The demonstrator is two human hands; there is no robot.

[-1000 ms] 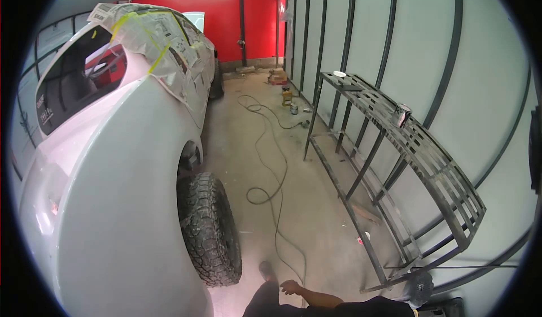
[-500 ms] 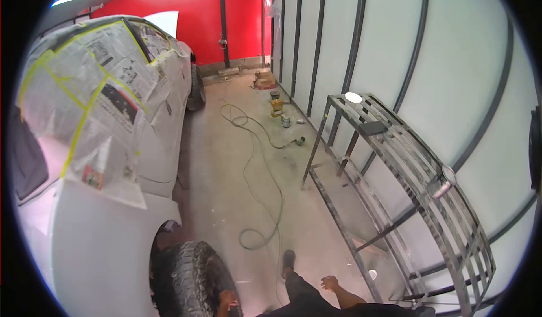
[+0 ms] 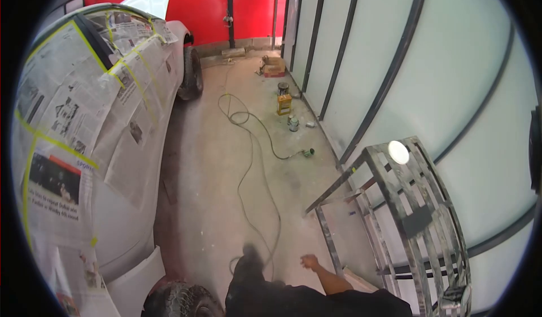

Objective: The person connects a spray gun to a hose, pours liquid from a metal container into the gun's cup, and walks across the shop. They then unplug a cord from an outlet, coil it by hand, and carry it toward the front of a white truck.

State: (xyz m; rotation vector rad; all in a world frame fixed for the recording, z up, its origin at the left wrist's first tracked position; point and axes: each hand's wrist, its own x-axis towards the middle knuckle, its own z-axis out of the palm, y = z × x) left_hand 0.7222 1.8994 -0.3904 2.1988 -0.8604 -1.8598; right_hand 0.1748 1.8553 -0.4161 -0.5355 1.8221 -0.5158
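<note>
My right hand (image 3: 309, 261) hangs low at the bottom centre, over the floor, between my dark-clothed leg (image 3: 248, 277) and the metal rack (image 3: 389, 187). Its fingers look partly curled, and whether anything small is in them cannot be made out. My left hand is out of the picture. To the left stands a white car (image 3: 130, 226) masked with newspaper (image 3: 68, 108) and yellow tape, its near tyre (image 3: 180, 301) at the bottom edge.
A hose (image 3: 244, 187) winds along the floor (image 3: 209, 204) to a green-ended tool (image 3: 308, 152). Cans (image 3: 293, 125), a yellow container (image 3: 284, 105) and a cardboard box (image 3: 273, 67) line the right wall. A white lid (image 3: 398, 152) and a dark pad (image 3: 418, 221) rest on the rack.
The view has moved forward along the car, and the rack and near tyre sit lower in the picture. My left hand has left the view. My right hand has shifted left and up.
</note>
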